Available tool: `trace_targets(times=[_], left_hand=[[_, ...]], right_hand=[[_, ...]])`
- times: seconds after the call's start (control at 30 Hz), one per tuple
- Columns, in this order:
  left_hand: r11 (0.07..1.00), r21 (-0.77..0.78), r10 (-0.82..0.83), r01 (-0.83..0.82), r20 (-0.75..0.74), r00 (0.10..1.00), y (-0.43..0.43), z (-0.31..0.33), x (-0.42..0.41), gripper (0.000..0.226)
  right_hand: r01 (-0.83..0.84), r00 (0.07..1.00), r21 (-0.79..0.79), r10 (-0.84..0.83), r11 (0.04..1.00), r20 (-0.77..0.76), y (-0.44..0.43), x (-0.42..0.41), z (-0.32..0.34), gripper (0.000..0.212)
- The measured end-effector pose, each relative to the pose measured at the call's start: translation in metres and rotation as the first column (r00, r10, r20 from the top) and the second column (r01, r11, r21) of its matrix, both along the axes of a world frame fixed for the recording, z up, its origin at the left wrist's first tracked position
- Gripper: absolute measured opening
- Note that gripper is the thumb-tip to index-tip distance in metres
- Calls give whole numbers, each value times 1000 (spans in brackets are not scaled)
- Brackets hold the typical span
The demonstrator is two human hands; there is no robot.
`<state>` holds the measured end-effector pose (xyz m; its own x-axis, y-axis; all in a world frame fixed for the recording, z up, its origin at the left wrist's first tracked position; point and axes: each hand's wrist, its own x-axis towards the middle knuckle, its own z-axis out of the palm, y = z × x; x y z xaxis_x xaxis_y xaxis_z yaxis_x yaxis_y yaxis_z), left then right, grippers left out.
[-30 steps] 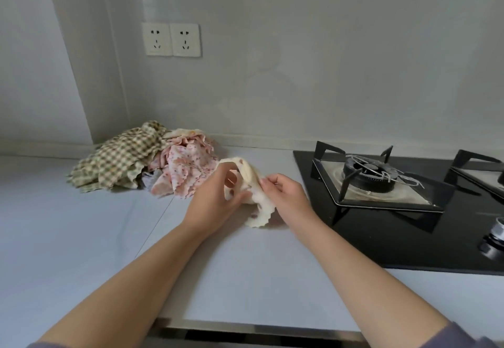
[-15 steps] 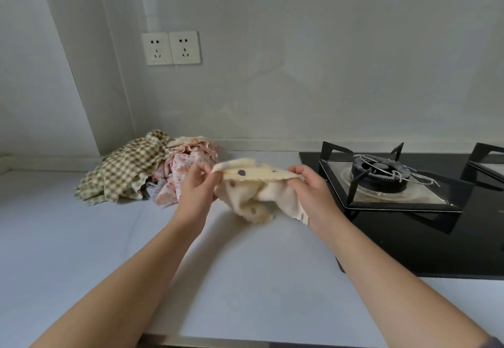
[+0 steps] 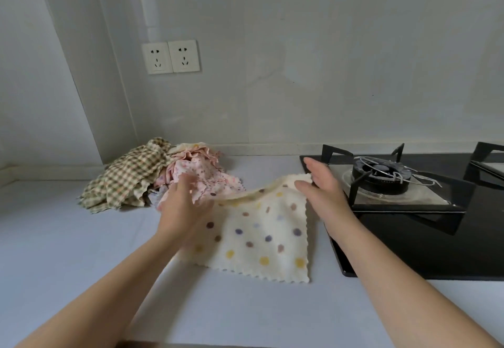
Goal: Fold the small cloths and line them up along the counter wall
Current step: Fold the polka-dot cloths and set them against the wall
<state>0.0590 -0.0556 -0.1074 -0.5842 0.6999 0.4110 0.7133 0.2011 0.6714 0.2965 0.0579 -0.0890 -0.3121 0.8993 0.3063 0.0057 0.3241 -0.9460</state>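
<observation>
Right hand (image 3: 324, 195), fingers straight, pinches the far right corner of our dotted cloth (image 3: 259, 241) with its thumb, mid-frame beside the hob (image 3: 409, 227). Our left hand (image 3: 182, 206) sits at the cloth's far left corner, too blurred for us to tell whether it grips. Between them the far edge is lifted, running left to right. The near edge lies flat on the counter (image 3: 68, 252), lower in frame. We judge the fold goes from far edge down to near edge. An unfolded pile (image 3: 136, 176) sits left of centre, by the wall (image 3: 327, 75).
</observation>
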Motion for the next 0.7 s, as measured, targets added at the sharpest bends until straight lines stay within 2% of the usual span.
trace_targets(times=[0.07,0.1,0.17,0.27,0.33,0.43,0.53,0.6,0.63,0.67,0.7], left_hand=[[996,-18,-93,91,-227,969,-6,-7,6,32],[986,-60,-167,157,-277,946,-9,-7,9,26],[947,-163,-316,277,-315,895,-13,-9,13,19],[900,-209,-435,383,-350,830,-17,-18,11,10],[877,-218,-479,428,-342,808,-19,-20,7,26],[834,-270,-551,481,-362,752,-24,-15,4,48],[836,-263,-548,481,-398,736,-23,-18,3,42],[875,-202,-483,441,-431,762,-20,-24,4,37],[898,-171,-438,405,-441,783,-18,-24,6,34],[920,-139,-389,366,-438,810,-17,-24,9,29],[936,-104,-347,336,-425,836,-17,-23,10,25]], right_hand=[[18,973,289,-83,957,217,-6,-5,-5,47],[-22,959,350,-80,936,273,-8,-9,-8,39],[-138,918,313,3,940,396,-15,-17,-13,26],[-255,785,202,80,946,614,-18,-22,-23,17],[-252,753,171,82,953,653,-18,-23,-24,16],[-262,679,246,-3,933,734,-18,-22,-21,33],[-404,536,203,51,892,843,-24,-22,-18,58],[-485,390,122,89,866,917,-28,-23,-17,73],[-502,346,124,68,856,936,-30,-24,-17,75],[-502,342,158,27,850,939,-31,-24,-19,70],[-483,378,221,-26,848,925,-32,-24,-19,61]])
